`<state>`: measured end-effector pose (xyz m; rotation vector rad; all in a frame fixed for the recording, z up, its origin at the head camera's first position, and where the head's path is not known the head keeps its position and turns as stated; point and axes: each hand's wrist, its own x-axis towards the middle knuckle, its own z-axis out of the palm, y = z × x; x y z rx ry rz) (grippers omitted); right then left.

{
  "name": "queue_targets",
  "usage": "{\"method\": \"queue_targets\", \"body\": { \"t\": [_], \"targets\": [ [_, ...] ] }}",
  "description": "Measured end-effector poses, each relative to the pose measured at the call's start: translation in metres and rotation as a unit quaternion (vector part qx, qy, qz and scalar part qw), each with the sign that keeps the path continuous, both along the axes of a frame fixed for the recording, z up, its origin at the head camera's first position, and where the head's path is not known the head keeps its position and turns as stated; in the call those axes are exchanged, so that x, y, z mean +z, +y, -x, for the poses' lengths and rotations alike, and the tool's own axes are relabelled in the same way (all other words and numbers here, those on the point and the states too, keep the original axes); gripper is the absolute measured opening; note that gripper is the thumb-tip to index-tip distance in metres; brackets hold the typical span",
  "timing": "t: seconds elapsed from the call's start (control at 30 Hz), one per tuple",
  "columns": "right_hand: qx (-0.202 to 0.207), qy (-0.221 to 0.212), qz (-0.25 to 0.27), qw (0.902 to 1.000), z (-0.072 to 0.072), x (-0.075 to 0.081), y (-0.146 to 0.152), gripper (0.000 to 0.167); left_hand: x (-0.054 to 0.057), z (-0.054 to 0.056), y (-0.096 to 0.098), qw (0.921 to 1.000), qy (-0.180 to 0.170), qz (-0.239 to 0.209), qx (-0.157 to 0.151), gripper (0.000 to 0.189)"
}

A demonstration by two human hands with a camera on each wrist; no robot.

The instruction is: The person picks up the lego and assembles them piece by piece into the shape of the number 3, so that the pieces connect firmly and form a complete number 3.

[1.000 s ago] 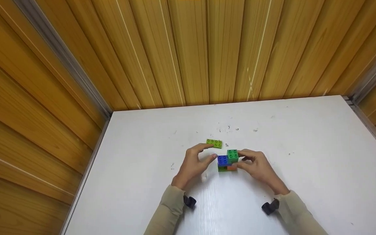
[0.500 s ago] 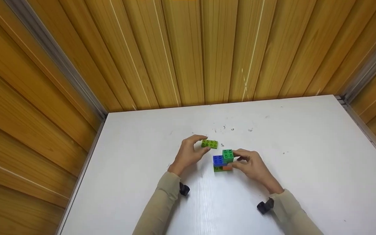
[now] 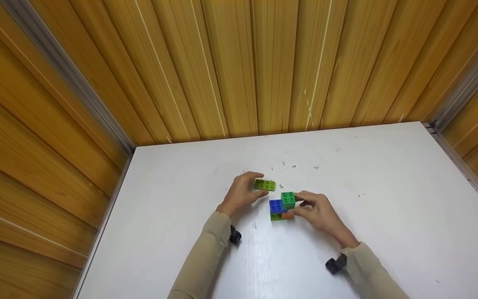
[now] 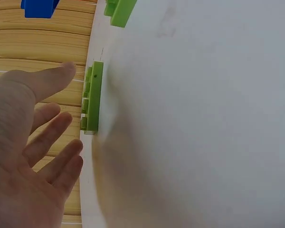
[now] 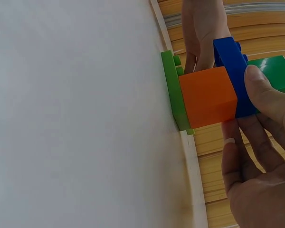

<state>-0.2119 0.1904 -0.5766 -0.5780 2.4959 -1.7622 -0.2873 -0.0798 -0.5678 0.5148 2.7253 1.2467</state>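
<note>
A small stack of toy building bricks stands on the white table: a light-green flat plate (image 5: 175, 92) at the bottom, an orange brick (image 5: 209, 96) on it, a blue flat brick (image 3: 276, 206) over that, and a green brick (image 3: 288, 200) on top. My right hand (image 3: 322, 212) holds the stack from the right, its thumb against the blue brick. Beyond the stack lies a separate light-green building plate (image 4: 92, 99), studs up. My left hand (image 3: 241, 196) is spread around its left end, thumb on the near side and fingers on the far side, with a gap showing in the left wrist view.
The white table (image 3: 172, 187) carries scuff marks near its middle. Yellow wood-look panels (image 3: 239, 70) rise behind it and at both sides. A small black camera (image 3: 235, 236) is worn at the left wrist, another black camera (image 3: 333, 265) at the right.
My left hand has moved from beside the blue brick to around the left end of the separate light-green plate. The right hand keeps its hold on the stack. The head view has shifted slightly.
</note>
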Motion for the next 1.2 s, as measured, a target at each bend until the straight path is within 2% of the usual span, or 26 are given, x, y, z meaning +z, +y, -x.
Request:
{"method": "queue_targets", "body": {
  "t": [0.13, 0.37, 0.57, 0.87, 1.2],
  "targets": [
    [-0.005, 0.001, 0.000, 1.0000, -0.001, 0.000, -0.001, 0.042, -0.004, 0.002, 0.003, 0.9998, -0.017, 0.014, 0.001, 0.056],
    [-0.001, -0.002, 0.000, 1.0000, -0.001, 0.000, -0.001, 0.040, -0.009, 0.007, 0.007, 0.9992, -0.013, 0.037, 0.000, 0.050],
    [-0.003, 0.000, -0.005, 1.0000, -0.001, 0.000, 0.000, 0.040, -0.013, 0.013, 0.005, 0.9978, -0.009, 0.060, -0.027, 0.047],
    [-0.003, 0.017, -0.004, 0.9998, -0.001, 0.000, 0.000, 0.040, -0.018, 0.016, 0.000, 0.9981, -0.016, 0.040, -0.043, 0.041],
    [-0.008, 0.012, -0.011, 0.9998, -0.002, 0.000, 0.000, 0.041, -0.018, 0.019, 0.000, 0.9984, -0.024, 0.037, -0.035, 0.036]
  ]
}}
